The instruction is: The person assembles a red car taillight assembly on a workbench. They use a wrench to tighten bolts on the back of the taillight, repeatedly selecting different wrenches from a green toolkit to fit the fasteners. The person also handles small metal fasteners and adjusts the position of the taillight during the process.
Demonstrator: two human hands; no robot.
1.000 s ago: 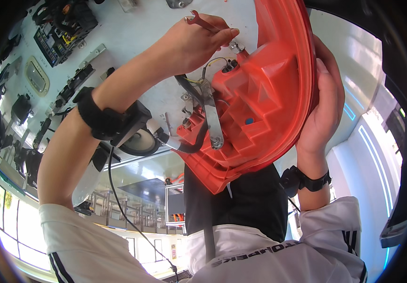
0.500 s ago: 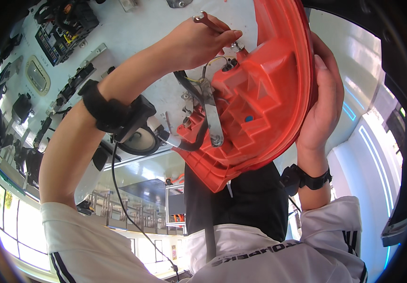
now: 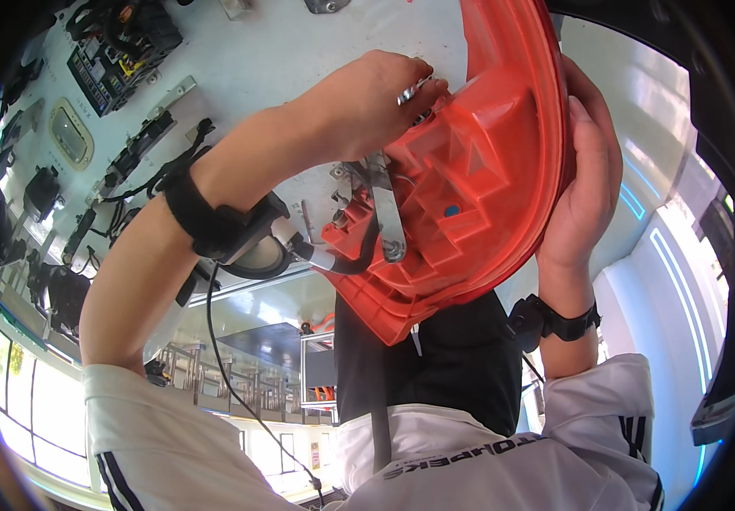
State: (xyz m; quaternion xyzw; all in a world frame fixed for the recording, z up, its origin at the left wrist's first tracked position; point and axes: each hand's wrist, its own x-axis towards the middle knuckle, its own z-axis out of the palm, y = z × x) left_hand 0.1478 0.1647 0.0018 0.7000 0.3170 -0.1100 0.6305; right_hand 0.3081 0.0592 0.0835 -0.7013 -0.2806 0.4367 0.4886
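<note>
A red car tail light housing (image 3: pixel 495 140) fills the middle right, its ribbed back turned toward me. My right hand (image 3: pixel 590 175) is curled around its curved outer edge and steadies it. My left hand (image 3: pixel 380 102) is closed on a small open-ended wrench (image 3: pixel 410 92), most of which the fingers hide. Those fingers are at the housing's upper left, by the stud, whose nut is now covered. Lower down, a metal bracket strip (image 3: pixel 387 213) lies against the housing, and a black cable sleeve (image 3: pixel 359 255) bends around its lower end.
Behind the light is a pale panel (image 3: pixel 239 51) carrying a black fuse box (image 3: pixel 116 64), an oval lamp (image 3: pixel 70 134) and dark wiring connectors (image 3: pixel 141 145). A round horn-like part (image 3: pixel 256 255) sits under my left wrist. A thin black cable (image 3: pixel 239 396) hangs below it.
My left hand has lowered and turned, taking the wrench down against the stud area; its open jaw no longer sticks up. My right hand and the tail light have barely moved.
</note>
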